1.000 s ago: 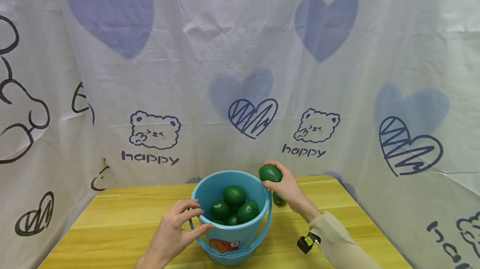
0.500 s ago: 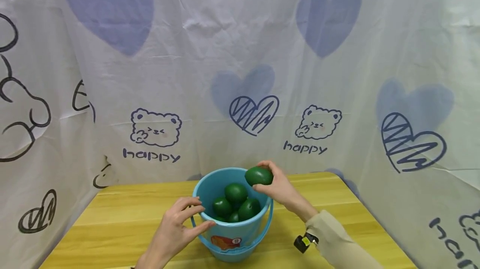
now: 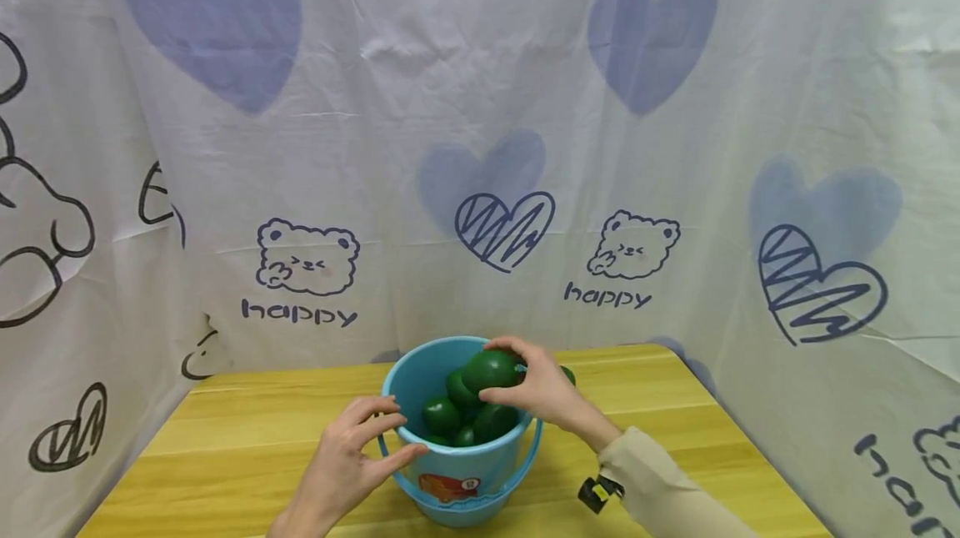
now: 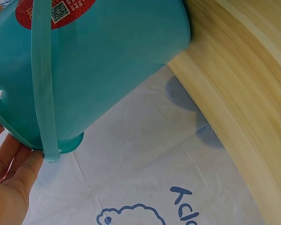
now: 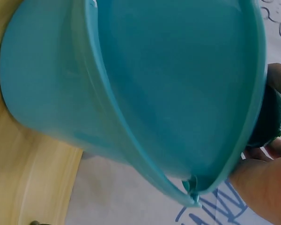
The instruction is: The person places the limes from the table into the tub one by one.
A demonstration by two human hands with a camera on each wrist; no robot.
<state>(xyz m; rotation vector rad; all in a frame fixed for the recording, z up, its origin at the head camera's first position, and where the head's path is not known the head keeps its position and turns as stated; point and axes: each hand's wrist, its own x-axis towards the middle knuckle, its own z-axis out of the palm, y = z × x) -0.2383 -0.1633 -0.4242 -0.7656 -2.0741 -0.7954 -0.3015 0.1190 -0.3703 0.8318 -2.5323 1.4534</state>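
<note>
A light blue bucket stands on the table with several dark green avocados inside. My right hand holds another avocado over the bucket's right side, thumb below and fingers over the top. In the right wrist view that avocado shows dark beyond the rim, between the fingers. At the bucket's left rim is my left hand, its fingers bent over the edge and the thumb against the front outside. The left wrist view shows those fingers right at the rim beside the handle joint.
One more avocado lies on the table behind my right hand, mostly hidden. The bucket's handle hangs down in front. A white curtain with hearts and bears closes off the back and sides of the wooden table.
My right hand has carried the avocado leftward from outside the right rim to over the bucket, lowering it toward the avocados inside. The left hand has stayed at the rim.
</note>
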